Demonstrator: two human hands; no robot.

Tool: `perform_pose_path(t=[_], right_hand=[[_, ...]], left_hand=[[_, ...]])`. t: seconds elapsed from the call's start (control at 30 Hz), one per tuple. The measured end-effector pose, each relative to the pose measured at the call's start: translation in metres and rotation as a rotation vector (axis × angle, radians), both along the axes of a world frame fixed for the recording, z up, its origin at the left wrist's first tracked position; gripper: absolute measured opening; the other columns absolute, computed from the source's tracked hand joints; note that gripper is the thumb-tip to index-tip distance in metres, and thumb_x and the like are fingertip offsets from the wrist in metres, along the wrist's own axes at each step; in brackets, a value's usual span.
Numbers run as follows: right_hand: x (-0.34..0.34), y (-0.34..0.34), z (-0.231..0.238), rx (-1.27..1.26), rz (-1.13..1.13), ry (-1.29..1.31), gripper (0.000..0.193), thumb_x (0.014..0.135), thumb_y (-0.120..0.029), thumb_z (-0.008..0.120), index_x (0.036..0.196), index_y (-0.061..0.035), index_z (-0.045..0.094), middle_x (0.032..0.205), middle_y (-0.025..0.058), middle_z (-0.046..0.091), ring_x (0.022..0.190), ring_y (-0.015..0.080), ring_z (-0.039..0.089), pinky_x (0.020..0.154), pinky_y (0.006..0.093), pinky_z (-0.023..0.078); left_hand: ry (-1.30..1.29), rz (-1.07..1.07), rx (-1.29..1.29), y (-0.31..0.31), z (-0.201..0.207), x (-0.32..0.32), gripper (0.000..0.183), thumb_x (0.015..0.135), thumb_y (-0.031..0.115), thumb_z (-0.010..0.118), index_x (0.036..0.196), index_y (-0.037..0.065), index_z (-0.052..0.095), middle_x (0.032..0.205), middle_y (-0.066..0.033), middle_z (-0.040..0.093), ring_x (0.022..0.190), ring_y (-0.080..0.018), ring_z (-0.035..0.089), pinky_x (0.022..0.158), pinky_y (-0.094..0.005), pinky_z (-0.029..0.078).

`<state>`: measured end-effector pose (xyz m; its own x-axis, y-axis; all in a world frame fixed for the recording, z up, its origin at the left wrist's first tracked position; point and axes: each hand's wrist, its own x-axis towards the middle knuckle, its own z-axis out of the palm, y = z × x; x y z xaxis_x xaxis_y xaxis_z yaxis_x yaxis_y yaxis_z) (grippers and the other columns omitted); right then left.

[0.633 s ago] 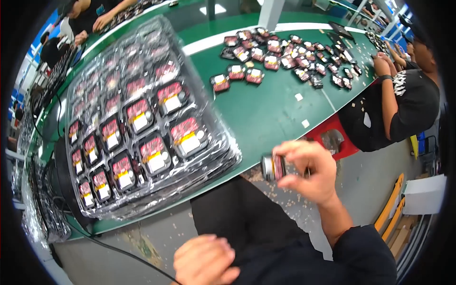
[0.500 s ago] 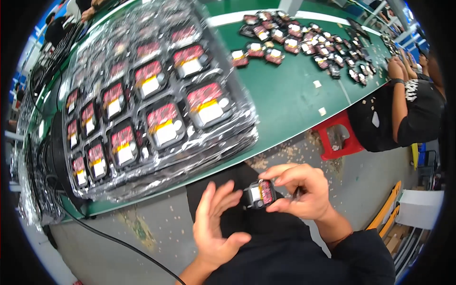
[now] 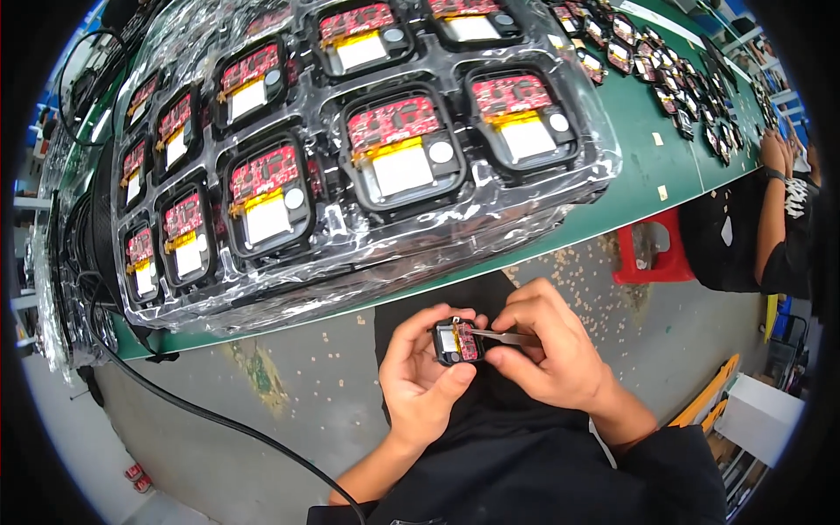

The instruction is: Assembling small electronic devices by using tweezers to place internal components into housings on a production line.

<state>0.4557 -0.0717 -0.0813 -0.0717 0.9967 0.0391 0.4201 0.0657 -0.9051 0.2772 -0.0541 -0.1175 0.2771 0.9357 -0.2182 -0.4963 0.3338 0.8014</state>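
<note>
My left hand (image 3: 418, 385) is closed around a small black device case (image 3: 446, 357), its fingers behind it and its thumb along the lower edge. Inside the case show a red circuit board, a yellow strip and a white block. From the right, my right hand (image 3: 556, 354) pinches a pair of metal tweezers (image 3: 510, 338), whose tips lie over the red board. Both hands are above my lap, in front of the table edge. Beyond them stands a stack of clear plastic trays (image 3: 516, 203), its top one filled with similar open cases (image 3: 404, 144).
More cases (image 3: 678, 83) lie heaped on the green table (image 3: 643, 162) at the far right. A co-worker (image 3: 731, 232) sits there, beside a red stool (image 3: 646, 254). A black cable (image 3: 223, 424) runs down past my left forearm. Small pale scraps (image 3: 573, 284) litter the floor.
The case has passed from my right hand to my left, which has closed on it. My right hand has brought the tweezers onto the board. The view has shifted, so the trays look nearer.
</note>
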Motion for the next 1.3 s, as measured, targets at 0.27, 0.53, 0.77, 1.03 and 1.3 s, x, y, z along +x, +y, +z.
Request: perform_pose_path(t=[0.27,0.53,0.77,1.03,1.3], right_hand=[[-0.005,0.001,-0.01,0.233,-0.055,-0.292,0.029,0.076,-0.005,0.082,0.103,-0.005,0.07,0.09,0.0071,0.064,0.065,0.0214,0.065,0.053,0.0327,0.053],[-0.007,0.0,-0.015,0.389,-0.081,-0.426,0.029,0.073,-0.005,0.083,0.1,-0.0034,0.073,0.083,0.0035,0.065,0.059,0.0163,0.063,0.047,0.0295,0.049],[-0.005,-0.002,-0.015,0.289,-0.085,-0.32,0.022,0.076,-0.005,0.081,0.097,-0.0046,0.074,0.08,0.0037,0.066,0.058,0.0166,0.062,0.047,0.0296,0.049],[-0.005,-0.002,-0.017,0.22,-0.08,-0.258,0.019,0.078,-0.006,0.079,0.096,-0.0048,0.074,0.08,0.0046,0.066,0.058,0.0183,0.063,0.048,0.0307,0.051],[-0.007,-0.006,-0.024,0.344,-0.094,-0.368,0.022,0.075,-0.005,0.08,0.096,-0.0045,0.074,0.079,0.0037,0.065,0.057,0.0171,0.062,0.047,0.0302,0.049]], left_hand=[[0.011,0.034,-0.037,0.0,-0.003,-0.007,0.068,0.083,0.03,0.085,0.131,-0.005,0.052,0.127,-0.0208,0.061,0.12,-0.0349,0.063,0.105,-0.0445,0.051],[-0.112,-0.032,0.037,-0.003,-0.014,-0.009,0.06,0.084,0.005,0.082,0.135,-0.005,0.051,0.134,-0.0207,0.059,0.128,-0.0316,0.058,0.106,-0.0414,0.049],[-0.012,0.018,-0.074,-0.004,-0.006,-0.006,0.07,0.08,0.026,0.088,0.132,-0.005,0.053,0.129,-0.0199,0.061,0.121,-0.0351,0.063,0.106,-0.0442,0.05],[-0.044,-0.072,0.104,-0.001,-0.015,-0.013,0.057,0.084,0.002,0.08,0.134,-0.006,0.053,0.143,-0.0203,0.048,0.127,-0.0357,0.058,0.106,-0.0433,0.05],[0.016,-0.028,0.055,-0.002,-0.01,-0.009,0.059,0.084,0.015,0.082,0.132,-0.007,0.055,0.141,-0.022,0.05,0.12,-0.0357,0.062,0.105,-0.046,0.051]])
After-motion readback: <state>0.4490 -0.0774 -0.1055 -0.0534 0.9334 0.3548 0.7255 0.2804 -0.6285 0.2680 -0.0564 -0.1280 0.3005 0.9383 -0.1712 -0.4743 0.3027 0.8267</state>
